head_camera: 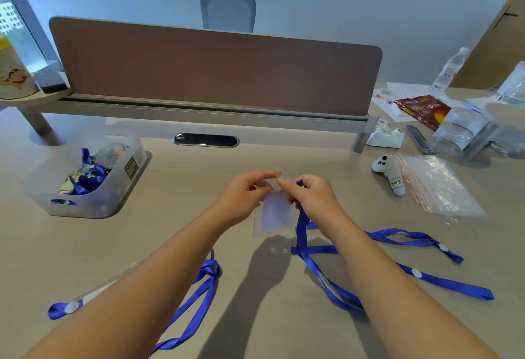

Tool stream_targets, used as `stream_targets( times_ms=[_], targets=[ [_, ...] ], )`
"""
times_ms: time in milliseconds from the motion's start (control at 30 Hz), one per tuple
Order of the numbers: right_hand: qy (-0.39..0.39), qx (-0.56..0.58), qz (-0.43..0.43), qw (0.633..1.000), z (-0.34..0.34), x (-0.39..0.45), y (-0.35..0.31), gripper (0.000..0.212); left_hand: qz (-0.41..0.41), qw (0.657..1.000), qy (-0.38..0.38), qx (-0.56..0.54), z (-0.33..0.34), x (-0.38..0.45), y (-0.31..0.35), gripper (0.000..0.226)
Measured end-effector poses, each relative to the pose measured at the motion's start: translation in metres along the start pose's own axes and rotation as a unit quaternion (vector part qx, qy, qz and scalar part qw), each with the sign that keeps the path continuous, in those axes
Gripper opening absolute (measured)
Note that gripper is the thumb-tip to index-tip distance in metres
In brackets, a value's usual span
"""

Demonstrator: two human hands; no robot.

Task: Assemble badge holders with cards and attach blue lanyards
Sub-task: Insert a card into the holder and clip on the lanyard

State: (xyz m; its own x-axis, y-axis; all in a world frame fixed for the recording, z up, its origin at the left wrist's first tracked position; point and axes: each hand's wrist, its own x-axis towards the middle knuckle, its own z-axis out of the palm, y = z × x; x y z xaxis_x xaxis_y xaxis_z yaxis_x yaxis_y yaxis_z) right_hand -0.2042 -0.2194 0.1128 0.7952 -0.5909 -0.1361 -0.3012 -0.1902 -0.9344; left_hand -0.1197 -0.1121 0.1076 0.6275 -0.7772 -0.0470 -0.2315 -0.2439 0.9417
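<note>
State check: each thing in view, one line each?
left hand: pinching the badge holder's top
right hand: pinching a lanyard end at the holder
badge holder: held above the desk, card inside
held lanyard: trailing onto the desk
plastic bin: open, holding finished badges
water bottle: upright, capped
zip bags: lying flat

Noted matt, smooth, pale wood-look surface (176, 177). Blue lanyard (443, 287): satin-like woven ribbon, slight sheen, white plastic snaps. Badge holder (274, 214): clear soft plastic, faintly glossy. Storage bin (93, 208): frosted translucent plastic. Zip bags (443, 188): thin glossy film. Divider panel (216, 69): brown, matt, cloth-like.
</note>
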Motion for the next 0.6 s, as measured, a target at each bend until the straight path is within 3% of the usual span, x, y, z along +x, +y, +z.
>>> stream_targets(
  times_ms=[200,333,600],
  targets=[
    [-0.031,0.108,0.042,0.993,-0.001,0.000,-0.002,0.023,0.062,0.989,0.059,0.123,-0.005,0.001,-0.006,0.037],
    [-0.027,0.114,0.045,0.992,0.002,0.000,-0.004,0.022,0.095,0.972,0.103,0.187,-0.007,-0.001,-0.006,0.036],
    [-0.033,0.154,0.067,0.985,0.009,0.000,-0.009,0.030,0.162,0.937,0.093,0.296,-0.011,-0.006,-0.009,0.040]
  ],
)
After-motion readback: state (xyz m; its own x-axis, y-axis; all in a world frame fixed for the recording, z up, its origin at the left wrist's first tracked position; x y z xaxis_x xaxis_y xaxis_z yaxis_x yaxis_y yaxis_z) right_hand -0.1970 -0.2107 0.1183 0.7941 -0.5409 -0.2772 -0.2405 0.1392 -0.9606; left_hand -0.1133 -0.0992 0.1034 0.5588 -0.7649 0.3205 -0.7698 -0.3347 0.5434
